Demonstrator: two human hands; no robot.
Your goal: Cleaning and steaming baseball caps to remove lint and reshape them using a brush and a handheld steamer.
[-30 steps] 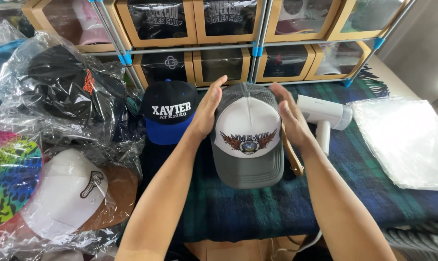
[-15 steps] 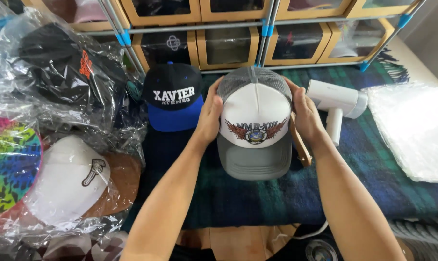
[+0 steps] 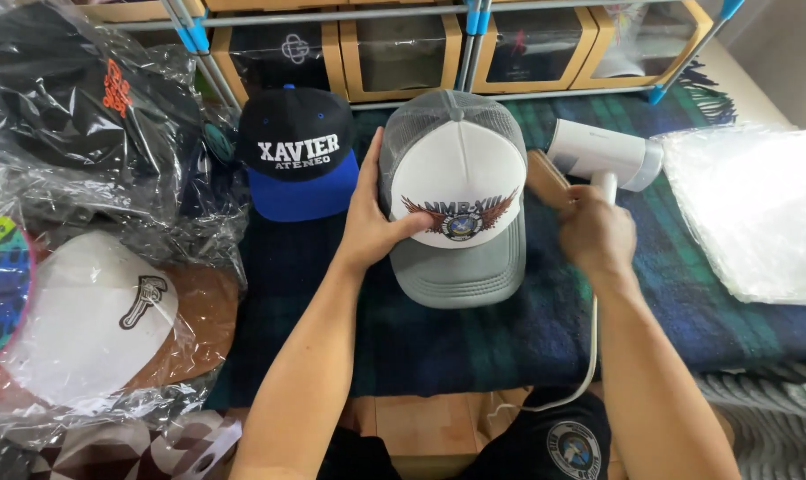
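While my left hand (image 3: 373,222) lies open and flat against the side of the grey and white trucker cap (image 3: 457,196), thumb on its front panel, my right hand (image 3: 596,233) is closed around the handle of the white handheld steamer (image 3: 603,158). That cap sits on the dark plaid blanket (image 3: 474,338) over the surface, brim pointing toward me, crown toward the boxes. From my right hand it lies just to the left, the steamer's head pointing at its mesh side.

Left hand (image 3: 372,227) and right hand (image 3: 597,238): bare, forearms unsleeved, no rings or watch visible. Lower edge: dark garment bearing a round emblem, possibly a shirt.
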